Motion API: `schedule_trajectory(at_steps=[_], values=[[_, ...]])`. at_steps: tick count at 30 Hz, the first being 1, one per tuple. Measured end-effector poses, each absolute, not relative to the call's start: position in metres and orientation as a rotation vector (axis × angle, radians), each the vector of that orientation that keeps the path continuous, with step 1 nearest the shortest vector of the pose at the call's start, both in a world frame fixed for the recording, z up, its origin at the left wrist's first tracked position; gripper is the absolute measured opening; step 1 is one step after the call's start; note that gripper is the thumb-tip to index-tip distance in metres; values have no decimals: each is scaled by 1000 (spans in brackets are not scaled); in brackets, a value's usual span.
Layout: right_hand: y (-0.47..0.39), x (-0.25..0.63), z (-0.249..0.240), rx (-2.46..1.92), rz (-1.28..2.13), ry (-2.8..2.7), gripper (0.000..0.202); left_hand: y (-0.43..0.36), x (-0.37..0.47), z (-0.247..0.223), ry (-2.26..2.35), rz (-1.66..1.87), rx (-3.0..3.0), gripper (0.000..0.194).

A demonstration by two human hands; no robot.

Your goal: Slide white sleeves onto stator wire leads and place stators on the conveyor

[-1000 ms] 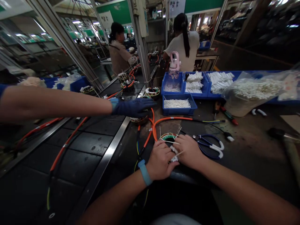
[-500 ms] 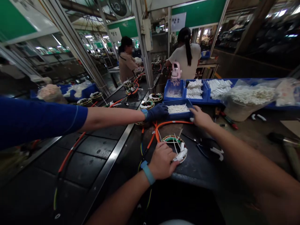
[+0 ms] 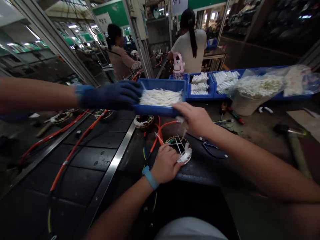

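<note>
A ring-shaped motor stator (image 3: 175, 141) with thin white strips across its opening lies on the dark bench. My left hand (image 3: 166, 163), with a light-blue wristband, is closed on its near-left rim, by the white sleeving (image 3: 185, 155). My right hand (image 3: 193, 120) grips the front right corner of a blue bin (image 3: 160, 110) full of white strips (image 3: 161, 96). Something small and pale shows below its fingers, too blurred to name. From the left, a co-worker's blue-gloved hand (image 3: 112, 95) touches the bin's other side.
Orange cables (image 3: 68, 151) cross the black conveyor (image 3: 105, 160) at left; another stator (image 3: 143, 121) sits beyond its metal edge. Blue bins of white tubes (image 3: 226, 80) and a plastic bag (image 3: 260, 86) line the back. Pliers (image 3: 212, 150) and a hammer (image 3: 295, 143) lie at right. Two people work beyond.
The blue bin has moved left and up from the bench, with my right hand and the gloved hand at its sides. My left hand stays on the stator. The view has shifted slightly.
</note>
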State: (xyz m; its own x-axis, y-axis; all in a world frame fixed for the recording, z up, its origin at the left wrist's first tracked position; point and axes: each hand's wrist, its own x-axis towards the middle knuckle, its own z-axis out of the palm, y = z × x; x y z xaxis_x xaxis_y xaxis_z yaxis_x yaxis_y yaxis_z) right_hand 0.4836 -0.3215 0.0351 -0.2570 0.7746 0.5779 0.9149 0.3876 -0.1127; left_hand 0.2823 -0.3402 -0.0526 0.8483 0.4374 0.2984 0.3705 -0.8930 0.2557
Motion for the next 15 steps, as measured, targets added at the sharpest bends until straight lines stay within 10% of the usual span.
schedule_trajectory(at_steps=[6,15], values=[[-374,468,28,-1012,-132,-2107,51,-350,290,-47,836,549,2725,23],[-461,650,-90,-2357,-384,-1570,44,-344,288,-35,783,398,2647,23]])
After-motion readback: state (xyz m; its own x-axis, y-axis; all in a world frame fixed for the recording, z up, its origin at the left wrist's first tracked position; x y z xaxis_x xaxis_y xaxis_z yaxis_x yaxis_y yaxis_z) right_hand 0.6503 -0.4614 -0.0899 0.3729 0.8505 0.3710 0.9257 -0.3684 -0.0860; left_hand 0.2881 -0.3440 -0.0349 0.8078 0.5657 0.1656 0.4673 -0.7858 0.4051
